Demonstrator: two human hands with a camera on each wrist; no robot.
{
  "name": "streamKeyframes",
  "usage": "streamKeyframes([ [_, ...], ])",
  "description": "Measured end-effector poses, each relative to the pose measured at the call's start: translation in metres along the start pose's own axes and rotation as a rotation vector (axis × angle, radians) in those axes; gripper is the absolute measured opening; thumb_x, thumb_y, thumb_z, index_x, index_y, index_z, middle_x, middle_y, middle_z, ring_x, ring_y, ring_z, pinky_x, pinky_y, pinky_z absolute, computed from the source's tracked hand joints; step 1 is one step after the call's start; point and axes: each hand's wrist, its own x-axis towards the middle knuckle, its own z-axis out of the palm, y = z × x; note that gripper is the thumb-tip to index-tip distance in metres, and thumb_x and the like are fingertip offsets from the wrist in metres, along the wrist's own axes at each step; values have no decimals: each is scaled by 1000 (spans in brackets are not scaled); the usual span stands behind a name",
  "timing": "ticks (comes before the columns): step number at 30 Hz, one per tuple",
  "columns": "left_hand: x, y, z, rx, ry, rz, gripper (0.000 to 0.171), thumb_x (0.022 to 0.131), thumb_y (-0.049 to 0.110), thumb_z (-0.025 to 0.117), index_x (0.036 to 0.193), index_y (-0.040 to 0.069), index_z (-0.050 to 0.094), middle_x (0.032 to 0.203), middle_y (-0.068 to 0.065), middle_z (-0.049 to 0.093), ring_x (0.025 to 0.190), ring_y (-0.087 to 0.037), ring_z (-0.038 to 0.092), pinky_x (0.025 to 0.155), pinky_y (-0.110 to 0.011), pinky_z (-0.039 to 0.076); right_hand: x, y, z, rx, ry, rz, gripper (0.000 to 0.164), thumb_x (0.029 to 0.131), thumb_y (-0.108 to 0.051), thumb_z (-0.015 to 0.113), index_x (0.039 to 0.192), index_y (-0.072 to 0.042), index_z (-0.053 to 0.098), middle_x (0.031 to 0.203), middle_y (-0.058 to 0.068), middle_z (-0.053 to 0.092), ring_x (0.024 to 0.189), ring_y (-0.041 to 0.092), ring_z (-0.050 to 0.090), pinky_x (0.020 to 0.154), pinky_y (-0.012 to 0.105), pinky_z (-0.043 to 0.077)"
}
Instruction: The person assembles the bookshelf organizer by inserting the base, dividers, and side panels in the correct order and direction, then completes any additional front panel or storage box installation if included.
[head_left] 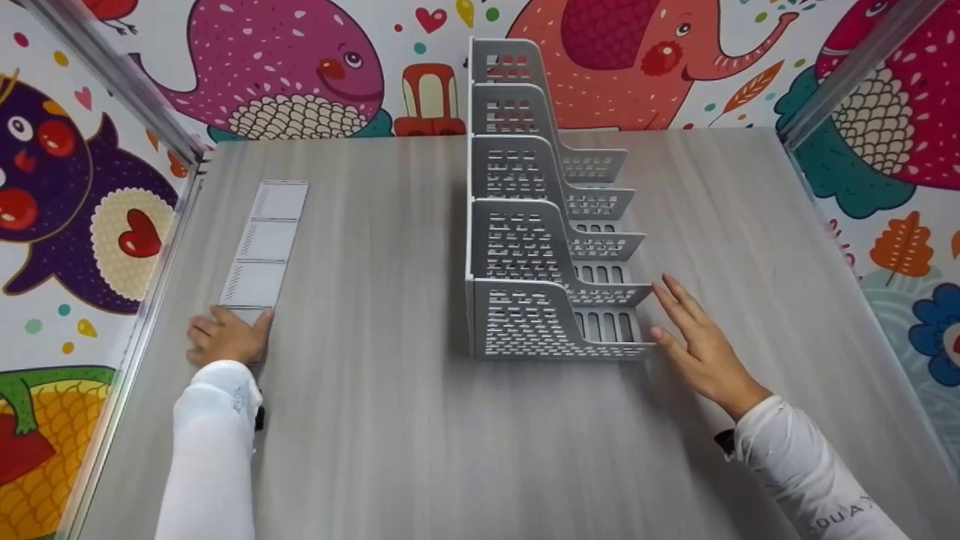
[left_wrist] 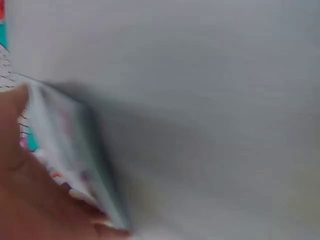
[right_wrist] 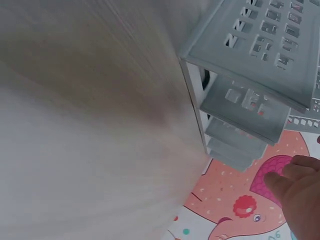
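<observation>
The grey rack (head_left: 525,240) stands assembled beside the straight-fingered right hand (head_left: 701,352), while the white strip (head_left: 264,241), seemingly gripped by the left hand (head_left: 231,337), lies separate near the counter's (head_left: 375,420) left edge.

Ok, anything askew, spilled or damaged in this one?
Nothing stands out. The gray rack stands upright with its dividers in an even row, and the white panel at the left hand shows no visible break; nothing looks spilled. The left wrist view is blurred.

Location: booth-type workstation. Identifying features: wood-grain worktop (head_left: 367,435), metal corner posts (head_left: 122,82), and enclosing panels (head_left: 442,49) printed with cartoon animals (head_left: 289,45).
</observation>
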Motion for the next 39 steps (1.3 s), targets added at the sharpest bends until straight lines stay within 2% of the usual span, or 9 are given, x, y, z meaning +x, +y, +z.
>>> streamKeyframes([
  [7, -7, 14, 0, 26, 148, -1, 95, 92, 56, 48, 144, -15, 13, 139, -44, 25, 128, -53, 28, 99, -64, 33, -1, -3, 10, -23, -6, -11, 65, 92, -15, 59, 150, -21, 29, 158, 10, 25, 142, 35, 30, 115, 39, 26],
  [16, -21, 30, 8, -446, 120, -19, 103, 79, 57, 68, 143, -7, 21, 137, -29, 43, 124, -39, 46, 104, -47, 39, -5, -7, 10, -34, 70, -109, 67, 88, -7, 63, 148, -13, 33, 154, 15, 32, 143, 13, 28, 112, 10, 19],
  [19, -43, 49, 10, -797, 179, 20, 83, 82, 49, 69, 137, 0, 31, 127, -14, 50, 116, -26, 50, 101, -37, 41, -1, -11, 6, 9, 130, -217, 66, 85, 0, 63, 145, -6, 37, 149, 19, 38, 142, 1, 27, 112, 6, 16],
  [23, -93, 91, -10, -1392, 126, 232, 36, 87, 38, 65, 106, 12, 48, 94, 6, 54, 88, -7, 54, 79, -20, 45, 9, -27, 3, 138, 206, -309, 58, 82, 10, 59, 138, 2, 45, 138, 23, 49, 136, 3, 38, 109, 12, 30],
  [28, -173, 145, -44, -1861, -424, 754, 26, 93, 39, 54, 85, 14, 53, 66, 6, 45, 51, -4, 37, 41, -14, 34, 22, -66, 5, 349, 293, -382, 46, 82, 17, 51, 127, 12, 51, 125, 20, 59, 121, 7, 53, 97, 17, 43],
  [29, -189, 155, -47, -1837, -521, 829, 27, 93, 42, 53, 86, 16, 52, 65, 7, 44, 49, -4, 36, 39, -14, 33, 22, -76, 4, 423, 306, -409, 41, 84, 16, 49, 125, 15, 51, 123, 18, 61, 118, 9, 55, 94, 18, 45],
  [32, -234, 182, -41, -1565, -450, 1042, 33, 94, 43, 52, 100, 10, 50, 72, 9, 48, 56, -3, 44, 47, -15, 41, 20, -111, 0, 715, 308, -503, 36, 92, 6, 45, 125, 18, 47, 115, 15, 65, 102, 15, 62, 76, 22, 49],
  [36, -277, 218, -15, -1231, -352, 1134, 42, 96, 28, 54, 120, -1, 36, 101, -3, 59, 88, -7, 60, 80, -27, 53, 13, -147, -14, 1142, 173, -511, 54, 96, -23, 48, 140, 6, 35, 115, 16, 63, 91, 20, 61, 61, 26, 48],
  [39, -292, 240, 10, -1047, -519, 1188, 39, 97, 17, 52, 125, 1, 30, 119, -15, 57, 99, -11, 62, 88, -30, 53, 8, -161, -29, 1220, 133, -380, 54, 95, -22, 49, 142, -2, 32, 122, 12, 61, 101, 18, 61, 74, 25, 53],
])
